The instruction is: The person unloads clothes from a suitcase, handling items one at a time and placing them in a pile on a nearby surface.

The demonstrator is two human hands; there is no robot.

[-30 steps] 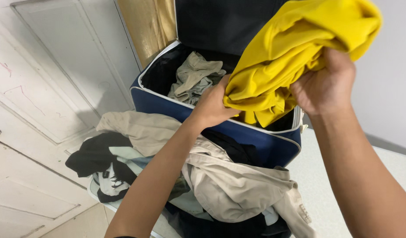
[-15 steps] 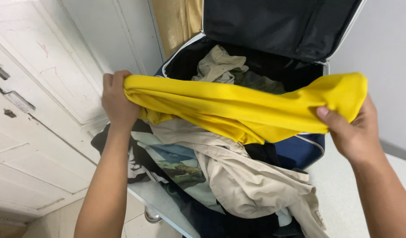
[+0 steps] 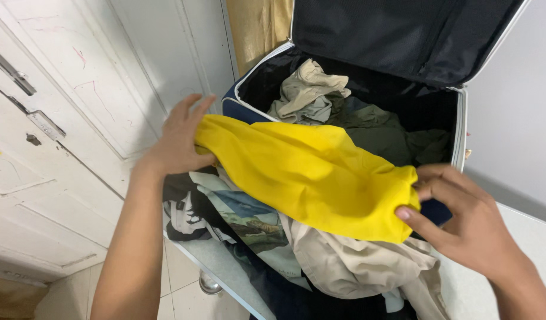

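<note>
Yellow soft cotton garment [image 3: 308, 175], light and limp; left hand [image 3: 178, 139] flat open on one end, right hand [image 3: 463, 219] fingers [image 3: 424, 222] loosely pinching the other.

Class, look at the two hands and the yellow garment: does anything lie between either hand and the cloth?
Nothing visible does. The left hand rests on one end of the yellow garment, and the right hand touches the other end, both directly on the cloth.
</note>
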